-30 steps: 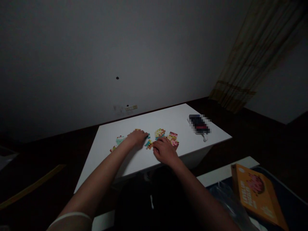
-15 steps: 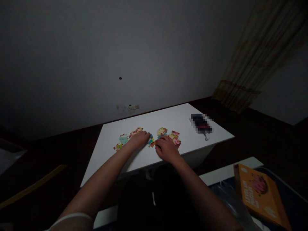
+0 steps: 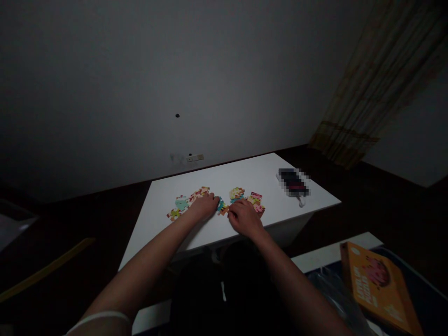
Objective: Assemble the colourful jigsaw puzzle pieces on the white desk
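Observation:
Several colourful jigsaw puzzle pieces (image 3: 181,203) lie on the white table (image 3: 245,171), joined in patches to the left and right. My left hand (image 3: 206,206) rests over the left patch, fingers together and bent down at the edge of a blue and yellow puzzle piece (image 3: 221,206). On the other side of that piece is my right hand (image 3: 244,217), its fingers curled and closed at the piece's right edge. Behind and beside my right hand lie a cream patch (image 3: 237,192) and a pink patch (image 3: 258,200) of the puzzle. My fingertips are partly hidden.
A dark blurred object with a strap (image 3: 293,183) lies at the table's right. An orange puzzle box (image 3: 381,284) and a clear plastic bag (image 3: 334,289) are at the lower right, beside me. A wall (image 3: 224,84) stands behind the table.
Both hands stay almost in place at the middle puzzle piece, with only slight finger shifts. The whole view has moved a little.

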`<state>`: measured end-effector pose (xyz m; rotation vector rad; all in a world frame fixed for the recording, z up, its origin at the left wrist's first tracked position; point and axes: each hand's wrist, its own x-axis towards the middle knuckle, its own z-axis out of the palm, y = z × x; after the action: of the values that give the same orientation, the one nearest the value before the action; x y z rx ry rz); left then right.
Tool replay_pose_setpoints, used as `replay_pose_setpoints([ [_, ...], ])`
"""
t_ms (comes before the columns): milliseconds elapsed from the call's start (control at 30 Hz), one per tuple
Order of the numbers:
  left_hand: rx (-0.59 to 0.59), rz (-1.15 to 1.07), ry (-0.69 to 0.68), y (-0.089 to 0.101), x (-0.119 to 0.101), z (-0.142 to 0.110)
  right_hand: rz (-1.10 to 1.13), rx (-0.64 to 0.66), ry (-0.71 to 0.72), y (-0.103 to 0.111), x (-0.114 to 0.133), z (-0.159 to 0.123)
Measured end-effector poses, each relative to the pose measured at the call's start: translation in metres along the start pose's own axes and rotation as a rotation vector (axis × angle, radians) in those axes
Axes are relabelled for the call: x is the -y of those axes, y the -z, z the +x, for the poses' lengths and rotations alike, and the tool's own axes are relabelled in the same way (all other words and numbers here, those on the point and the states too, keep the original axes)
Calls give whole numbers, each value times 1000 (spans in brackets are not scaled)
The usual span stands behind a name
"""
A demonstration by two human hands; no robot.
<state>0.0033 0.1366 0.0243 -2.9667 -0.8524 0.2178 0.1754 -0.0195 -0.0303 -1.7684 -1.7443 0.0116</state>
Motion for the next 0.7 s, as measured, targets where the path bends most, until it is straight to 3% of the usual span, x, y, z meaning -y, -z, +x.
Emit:
replay_pose_setpoints([
  [333, -1, 35, -27, 2, -1, 6, -26, -10, -39, 3, 4, 1],
  [567, -45, -8, -29, -6, 4, -10, 13, -55, -5, -5, -3, 0],
  [700, -86, -44, -34, -14, 1, -20, 54, -158, -39, -8, -9, -1],
])
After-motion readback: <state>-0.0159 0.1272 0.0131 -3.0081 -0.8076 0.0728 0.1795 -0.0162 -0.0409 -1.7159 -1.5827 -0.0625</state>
